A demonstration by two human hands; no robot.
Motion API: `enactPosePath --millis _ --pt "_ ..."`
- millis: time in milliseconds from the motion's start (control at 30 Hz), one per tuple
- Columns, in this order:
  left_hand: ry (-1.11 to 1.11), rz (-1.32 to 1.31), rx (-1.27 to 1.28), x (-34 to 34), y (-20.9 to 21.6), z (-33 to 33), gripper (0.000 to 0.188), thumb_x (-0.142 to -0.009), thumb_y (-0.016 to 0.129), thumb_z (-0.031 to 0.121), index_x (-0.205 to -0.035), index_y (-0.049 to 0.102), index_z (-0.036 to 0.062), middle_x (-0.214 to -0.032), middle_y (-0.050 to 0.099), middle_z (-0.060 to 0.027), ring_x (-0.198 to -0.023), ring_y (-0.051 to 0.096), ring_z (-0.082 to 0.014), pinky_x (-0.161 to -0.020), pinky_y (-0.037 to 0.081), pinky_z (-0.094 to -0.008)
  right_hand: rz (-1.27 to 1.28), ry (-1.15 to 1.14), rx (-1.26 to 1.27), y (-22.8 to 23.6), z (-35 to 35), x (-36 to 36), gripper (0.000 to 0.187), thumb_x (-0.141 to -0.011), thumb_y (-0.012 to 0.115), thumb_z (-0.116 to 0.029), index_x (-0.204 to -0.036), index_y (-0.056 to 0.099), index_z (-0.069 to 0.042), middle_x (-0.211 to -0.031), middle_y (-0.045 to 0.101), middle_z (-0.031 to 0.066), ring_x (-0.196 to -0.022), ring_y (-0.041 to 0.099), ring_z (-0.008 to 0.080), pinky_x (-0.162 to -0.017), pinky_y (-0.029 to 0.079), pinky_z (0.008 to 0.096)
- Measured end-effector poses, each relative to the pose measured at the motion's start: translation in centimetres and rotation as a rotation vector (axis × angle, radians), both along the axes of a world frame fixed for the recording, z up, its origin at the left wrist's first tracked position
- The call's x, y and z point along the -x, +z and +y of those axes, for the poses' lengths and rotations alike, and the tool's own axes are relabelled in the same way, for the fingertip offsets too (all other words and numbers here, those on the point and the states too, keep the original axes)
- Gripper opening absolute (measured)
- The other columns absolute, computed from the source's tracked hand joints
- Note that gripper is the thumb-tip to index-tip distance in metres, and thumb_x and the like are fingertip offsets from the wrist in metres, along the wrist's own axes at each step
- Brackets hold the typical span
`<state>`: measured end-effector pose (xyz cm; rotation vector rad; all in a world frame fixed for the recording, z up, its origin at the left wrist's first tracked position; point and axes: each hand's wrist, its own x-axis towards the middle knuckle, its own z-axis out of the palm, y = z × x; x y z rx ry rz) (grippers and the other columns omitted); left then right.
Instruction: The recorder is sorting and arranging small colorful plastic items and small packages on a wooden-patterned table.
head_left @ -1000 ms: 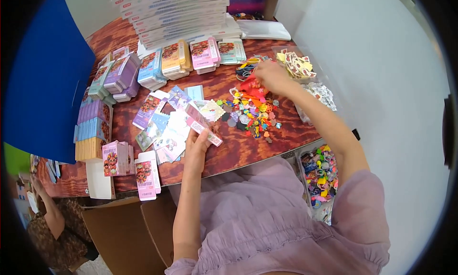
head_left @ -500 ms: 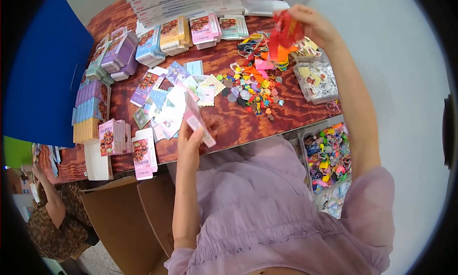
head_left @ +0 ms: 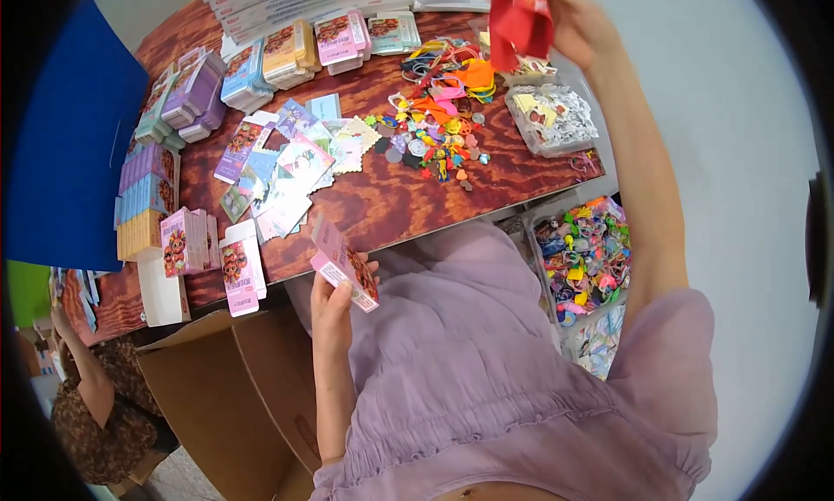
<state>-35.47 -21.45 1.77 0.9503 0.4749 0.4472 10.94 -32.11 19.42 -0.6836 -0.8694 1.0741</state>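
Observation:
My left hand (head_left: pixel 330 317) grips a small pink carton (head_left: pixel 344 265) at the table's front edge, fingers wrapped around its lower part; its upper end appears to stand open. Raised at the far right, my right hand (head_left: pixel 589 30) holds a crumpled red piece, perhaps cloth or a small bag (head_left: pixel 521 28); its exact kind is unclear. Beneath it are a loose heap of colourful trinkets (head_left: pixel 443 136), elastic-like loops (head_left: pixel 432 62) and a clear tub of small white packets (head_left: pixel 556 119). Left of the trinkets lies a spread of printed cards (head_left: pixel 295 167).
Stacks of flat cartons (head_left: pixel 287 54) line the back, below long white boxes (head_left: pixel 304 2). Standing pink cartons (head_left: pixel 187 240) are at the left. Below the table are a cardboard box (head_left: pixel 226 388) and a bin of trinkets (head_left: pixel 582 258). Another person's arm (head_left: pixel 87 362) shows at far left.
My left hand has lowered and tilted the pink carton, turning its printed face up. My right hand has lifted the red piece farther up. The whole view has shifted slightly.

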Motion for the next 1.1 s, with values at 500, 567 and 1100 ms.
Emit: enactPosePath --millis 500,567,1100 --pt "-0.019 -0.071 -0.468 0.2 1.9 -0.4 0.079 -0.067 0.081 0.003 -0.139 0.047 0.0065 -0.145 0.042 -0.0091 -0.140 0.037 -0.0226 -0.111 0.038 -0.0394 0.236 -0.185 0.459 -7.8 -6.5 12.0 0.031 -0.108 0.037 -0.027 -0.100 0.051 0.000 -0.081 0.048 0.0031 -0.046 0.034 0.0061 -0.041 0.031 0.0201" --pt "0.007 -0.099 -0.480 0.1 2.3 -0.6 0.079 -0.067 0.082 0.004 -0.139 0.047 0.0057 -0.146 0.042 -0.0091 -0.137 0.041 -0.0223 -0.110 0.039 -0.0386 0.315 -0.091 0.320 -8.6 -5.9 12.2 0.031 -0.108 0.037 -0.027 -0.097 0.049 -0.002 -0.078 0.045 0.0024 -0.046 0.034 0.0055 -0.040 0.030 0.0197" --pt "0.050 0.190 -0.470 1.5 2.1 -0.2 0.079 -0.069 0.080 0.004 -0.140 0.046 0.0007 -0.132 0.050 -0.0076 -0.118 0.054 -0.0186 -0.091 0.051 -0.0337 -0.009 0.044 0.592 -7.3 -1.8 14.7 0.023 -0.091 0.061 -0.011 -0.111 0.061 0.001 -0.082 0.063 0.0062 -0.046 0.043 0.0050 -0.042 0.035 0.0183"
